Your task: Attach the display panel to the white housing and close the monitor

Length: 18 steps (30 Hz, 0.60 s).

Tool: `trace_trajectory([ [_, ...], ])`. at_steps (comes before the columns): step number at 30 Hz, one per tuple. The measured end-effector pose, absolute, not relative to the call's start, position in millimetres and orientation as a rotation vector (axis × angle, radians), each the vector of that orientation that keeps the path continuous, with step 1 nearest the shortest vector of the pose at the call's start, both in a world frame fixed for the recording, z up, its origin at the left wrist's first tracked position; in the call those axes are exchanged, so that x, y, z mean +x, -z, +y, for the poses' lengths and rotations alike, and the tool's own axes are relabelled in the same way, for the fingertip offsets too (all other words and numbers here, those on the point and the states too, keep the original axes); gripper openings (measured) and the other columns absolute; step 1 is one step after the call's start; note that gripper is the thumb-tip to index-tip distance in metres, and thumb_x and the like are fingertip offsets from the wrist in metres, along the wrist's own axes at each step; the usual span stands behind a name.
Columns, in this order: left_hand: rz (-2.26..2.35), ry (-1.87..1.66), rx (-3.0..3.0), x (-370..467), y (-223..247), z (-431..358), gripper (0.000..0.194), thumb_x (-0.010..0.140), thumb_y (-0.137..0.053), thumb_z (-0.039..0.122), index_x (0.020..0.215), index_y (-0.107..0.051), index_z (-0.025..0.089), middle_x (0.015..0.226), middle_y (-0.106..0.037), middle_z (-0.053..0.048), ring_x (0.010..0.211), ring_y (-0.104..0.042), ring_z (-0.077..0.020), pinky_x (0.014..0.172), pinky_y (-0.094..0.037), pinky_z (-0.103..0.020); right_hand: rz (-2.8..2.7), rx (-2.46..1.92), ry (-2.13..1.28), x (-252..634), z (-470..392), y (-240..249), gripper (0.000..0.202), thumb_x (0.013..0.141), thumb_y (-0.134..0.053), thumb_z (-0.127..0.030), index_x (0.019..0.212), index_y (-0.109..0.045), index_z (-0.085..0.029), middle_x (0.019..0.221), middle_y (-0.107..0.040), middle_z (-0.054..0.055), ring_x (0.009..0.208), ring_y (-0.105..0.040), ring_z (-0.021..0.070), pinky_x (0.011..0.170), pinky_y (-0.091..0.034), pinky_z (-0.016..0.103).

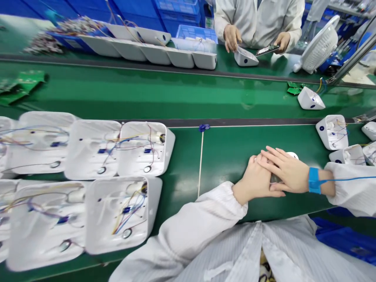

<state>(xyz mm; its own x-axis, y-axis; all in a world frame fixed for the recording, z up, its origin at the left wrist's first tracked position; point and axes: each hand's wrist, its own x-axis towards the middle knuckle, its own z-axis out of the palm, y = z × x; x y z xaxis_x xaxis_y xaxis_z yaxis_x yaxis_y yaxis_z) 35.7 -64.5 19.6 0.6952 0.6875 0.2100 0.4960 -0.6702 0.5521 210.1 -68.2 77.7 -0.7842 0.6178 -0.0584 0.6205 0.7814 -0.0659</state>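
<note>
Two hands (255, 181) (290, 174) overlap above green bench (223, 156) — right fingers (272, 155) extended, left's unclear — blue crates (179, 7) beyond.

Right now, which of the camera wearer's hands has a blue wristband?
The right hand, lying partly over the left hand: it wears the blue wristband with a blue cord; the left one shows none.

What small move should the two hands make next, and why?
Perhaps the right hand should lift off the left hand slightly: it lies across the left one, and the white piece shows only partly beyond them, so its position is hard to check.
</note>
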Motion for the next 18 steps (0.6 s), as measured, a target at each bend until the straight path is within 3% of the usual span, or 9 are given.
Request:
trace_trajectory([
  [9, 0.87, -0.587, 2.476, 31, -20, -69, 0.113, 0.064, -0.059, 0.09, 0.144, -0.046, 0.011, 0.154, -0.034, -0.027, 0.137, -0.036, -0.0427, 0.11, -0.029, -0.057, 2.892, 0.922, 0.08, 209, -73, -81, 0.091, 0.09, -0.043, -0.075, 0.154, -0.036, -0.01, 0.158, -0.029, 0.029, 0.148, -0.024, 0.0437, 0.111, -0.031, 0.065],
  [18, 0.849, -0.599, 2.435, 29, -27, -70, 0.116, 0.064, -0.055, 0.093, 0.145, -0.045, 0.011, 0.156, -0.031, -0.027, 0.139, -0.033, -0.0429, 0.111, -0.026, -0.058, 2.848, 0.916, 0.115, 210, -72, -87, 0.09, 0.09, -0.039, -0.076, 0.156, -0.032, -0.014, 0.159, -0.027, 0.027, 0.147, -0.026, 0.0445, 0.11, -0.032, 0.067],
])
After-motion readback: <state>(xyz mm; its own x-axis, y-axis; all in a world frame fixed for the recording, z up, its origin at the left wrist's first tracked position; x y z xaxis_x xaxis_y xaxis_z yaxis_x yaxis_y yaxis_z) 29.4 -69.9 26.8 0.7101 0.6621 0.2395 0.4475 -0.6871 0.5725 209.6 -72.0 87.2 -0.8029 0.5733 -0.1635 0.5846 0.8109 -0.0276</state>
